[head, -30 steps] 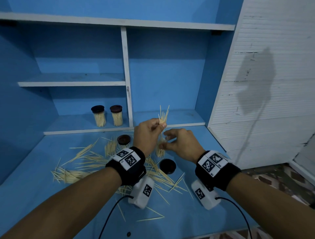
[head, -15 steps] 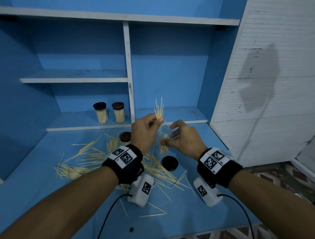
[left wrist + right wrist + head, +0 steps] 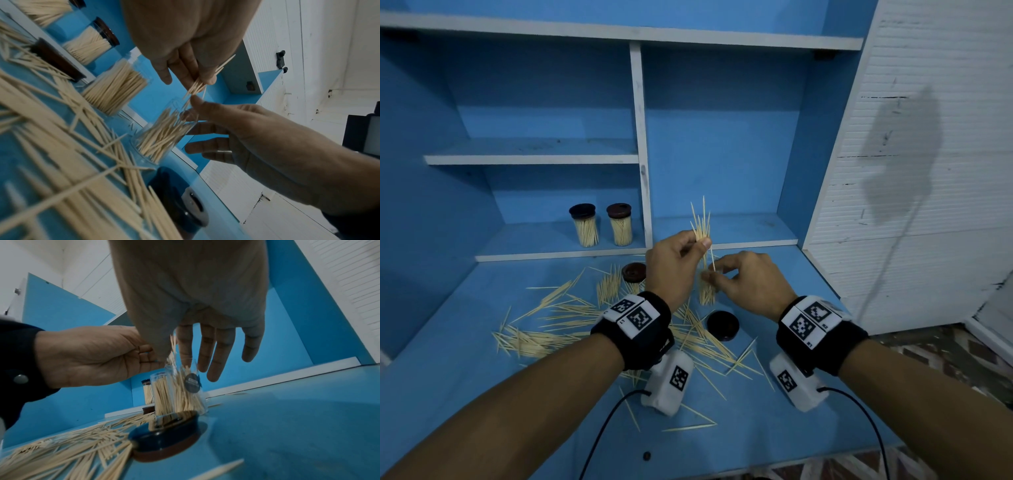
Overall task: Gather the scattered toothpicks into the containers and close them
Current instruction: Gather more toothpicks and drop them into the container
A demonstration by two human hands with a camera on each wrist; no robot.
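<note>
Toothpicks pinched in left hand — right hand pinching one — jar half hidden.

Two hands. Two capped jars of toothpicks on the shelf, two open jars, two loose lids. Scattered toothpicks too many to count.

Open container: head view, largely hidden behind both hands; only the lower toothpick-filled part shows.
Capped jar: right wrist view, partly hidden behind the open container.
Loose toothpicks: left wrist view, near ones blurred, cut off by left and bottom edges.
Dark lid: left wrist view, blurred.
Round label on the container: print too small to read.
Desk: front edge cut off.
</note>
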